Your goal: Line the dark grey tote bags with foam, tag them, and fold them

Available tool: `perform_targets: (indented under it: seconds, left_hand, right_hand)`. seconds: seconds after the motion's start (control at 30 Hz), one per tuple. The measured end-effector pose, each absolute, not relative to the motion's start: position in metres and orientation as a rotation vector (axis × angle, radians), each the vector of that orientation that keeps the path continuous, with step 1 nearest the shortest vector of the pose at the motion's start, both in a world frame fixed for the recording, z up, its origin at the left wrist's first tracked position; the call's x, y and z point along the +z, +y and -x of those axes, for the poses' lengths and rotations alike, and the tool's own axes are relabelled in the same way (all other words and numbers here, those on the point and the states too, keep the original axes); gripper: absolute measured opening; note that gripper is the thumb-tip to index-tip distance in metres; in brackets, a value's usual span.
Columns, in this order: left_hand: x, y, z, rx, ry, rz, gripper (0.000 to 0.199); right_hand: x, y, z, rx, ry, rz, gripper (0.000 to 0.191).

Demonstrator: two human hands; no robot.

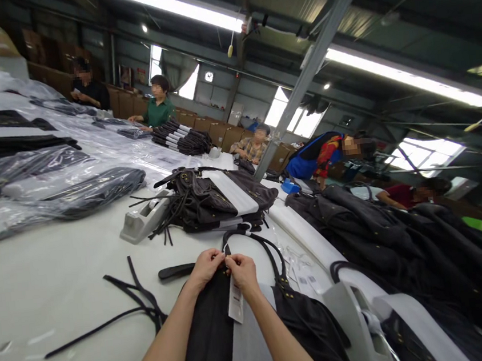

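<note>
A black bag (209,327) with a pale paper band (252,346) around it lies on the white table at the bottom centre. My left hand (208,266) and my right hand (240,269) meet at the bag's top edge, by the base of its handle (269,246). Both hands have their fingers pinched together on something too small to make out. A white tag (235,303) hangs just below my right hand's fingers. Black straps (137,297) spread over the table to the left of my left forearm.
Beyond my hands lie stacked black bags (209,201) beside a grey tape dispenser (142,219). Another dispenser (354,318) is at the lower right, near piled black bags (385,240). Plastic-wrapped bags (73,186) lie left. Several people work farther back, near a slanted metal post (307,76).
</note>
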State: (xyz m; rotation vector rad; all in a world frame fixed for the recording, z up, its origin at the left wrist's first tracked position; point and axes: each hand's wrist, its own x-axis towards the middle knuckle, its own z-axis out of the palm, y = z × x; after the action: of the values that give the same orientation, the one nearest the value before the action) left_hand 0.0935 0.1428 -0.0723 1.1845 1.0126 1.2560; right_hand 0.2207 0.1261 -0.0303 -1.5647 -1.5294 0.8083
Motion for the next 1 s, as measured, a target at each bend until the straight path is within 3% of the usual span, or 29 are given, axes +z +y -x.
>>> perform_targets:
  seconds: [1.0]
  left_hand:
    - [-0.067, 0.141, -0.095, 1.322, 0.889, -0.978, 0.035]
  right_hand:
    - [-0.015, 0.131, -0.220, 0.913, -1.597, 1.489, 0.022]
